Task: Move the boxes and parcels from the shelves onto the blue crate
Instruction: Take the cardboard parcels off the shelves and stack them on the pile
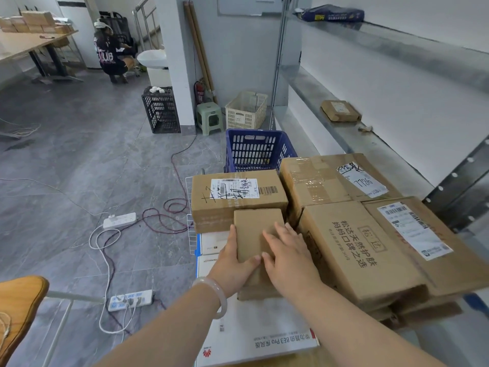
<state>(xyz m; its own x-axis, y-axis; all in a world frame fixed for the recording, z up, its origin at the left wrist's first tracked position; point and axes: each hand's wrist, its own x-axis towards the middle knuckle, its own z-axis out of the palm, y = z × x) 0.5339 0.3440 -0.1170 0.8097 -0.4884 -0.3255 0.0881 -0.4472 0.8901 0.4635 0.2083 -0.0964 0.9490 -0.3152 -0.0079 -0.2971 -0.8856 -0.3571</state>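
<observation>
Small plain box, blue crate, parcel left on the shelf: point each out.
small plain box (258,226), head view, bare top face.
blue crate (255,152), head view, slatted wall.
shelf parcel (340,110), head view, top face.

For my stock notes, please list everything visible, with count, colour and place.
small box: 1, brown, on pile
larger boxes: 4, brown, piled
white boxes: 3, white, under pile
blue crate: 1, blue, behind pile
parcel: 1, brown, middle shelf
bag: 1, dark blue, top shelf
black crate: 1, black, floor
basket: 1, cream, floor
stool: 1, green, floor
power strips: 2, white, floor
person: 1, dark clothes, background
left hand: 1, grips small box
right hand: 1, flat on small box
</observation>
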